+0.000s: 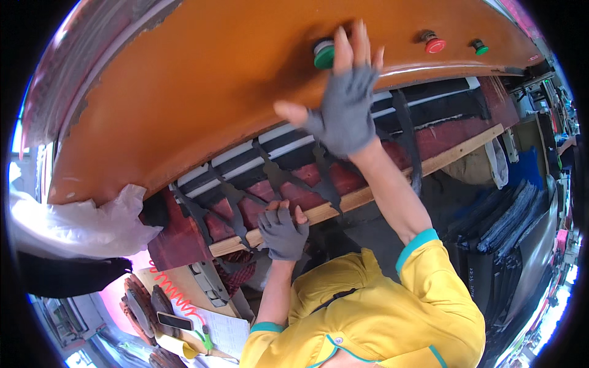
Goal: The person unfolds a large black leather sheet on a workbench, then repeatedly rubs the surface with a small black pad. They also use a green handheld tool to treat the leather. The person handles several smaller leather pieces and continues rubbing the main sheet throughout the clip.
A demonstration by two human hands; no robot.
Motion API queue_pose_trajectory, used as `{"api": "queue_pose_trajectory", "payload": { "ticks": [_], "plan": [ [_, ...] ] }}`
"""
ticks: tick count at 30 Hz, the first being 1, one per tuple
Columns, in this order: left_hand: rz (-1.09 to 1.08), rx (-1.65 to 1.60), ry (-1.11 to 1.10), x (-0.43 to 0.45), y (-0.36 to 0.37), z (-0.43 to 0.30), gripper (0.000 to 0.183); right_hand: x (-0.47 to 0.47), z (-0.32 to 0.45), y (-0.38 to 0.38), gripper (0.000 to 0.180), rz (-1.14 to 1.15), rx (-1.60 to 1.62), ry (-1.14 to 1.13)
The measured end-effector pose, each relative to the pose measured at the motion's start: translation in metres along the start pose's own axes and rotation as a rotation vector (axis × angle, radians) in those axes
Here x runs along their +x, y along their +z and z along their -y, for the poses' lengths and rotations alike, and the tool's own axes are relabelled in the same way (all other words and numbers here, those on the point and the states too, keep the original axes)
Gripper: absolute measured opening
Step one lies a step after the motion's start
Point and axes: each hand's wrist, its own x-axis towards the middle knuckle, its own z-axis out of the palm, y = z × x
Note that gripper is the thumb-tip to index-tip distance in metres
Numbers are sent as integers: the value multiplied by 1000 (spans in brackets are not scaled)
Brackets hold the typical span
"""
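My right hand [347, 101], in a grey fingerless glove, is raised before an orange machine panel [207, 87]. Its fingers are spread beside a large green push button [324, 56]; whether they touch it, I cannot tell. My left hand [284, 230], in a matching glove, rests with bent fingers at a wooden strip [322, 212] along the front edge of a dark red board [257, 191]. Dark, jagged strips of cut sheet material [276, 175] drape over that board and the wooden strip. Whether my left fingers grip anything is unclear.
A red button [435, 44] and a smaller green one [481, 48] sit farther right on the panel. Clear plastic film [92, 225] hangs at left. Lower left are a phone [175, 321], papers and a red coiled hose [172, 290] with a green air gun. Black sheets [506, 225] are stacked at right.
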Motion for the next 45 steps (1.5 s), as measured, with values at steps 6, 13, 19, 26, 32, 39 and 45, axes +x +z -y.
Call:
{"api": "queue_pose_trajectory", "payload": {
  "ticks": [6, 13, 19, 26, 32, 39, 45],
  "plan": [
    [-87, 143, 63, 12, 20, 16, 21, -130, 12, -47, 62, 388, 162, -81],
    [-118, 227, 130, 11, 19, 13, 13, -172, 9, -40, 27, 576, 217, 17],
    [-64, 162, -26, 11, 15, 1, 17, -168, 23, -42, 26, 584, 127, 228],
    [-12, 59, -27, -9, -10, -8, 18, -186, 38, -57, 26, 522, 114, 218],
    [124, -75, -11, -42, -46, -26, 18, -194, 52, -117, 24, 821, 247, 293],
    [-128, 128, -20, 5, -36, -16, 45, -109, 44, -79, 73, 553, 164, 43],
    [-35, 219, -2, -29, -38, -21, 47, -95, 53, -48, 92, 858, 287, -19]
  ]
}}
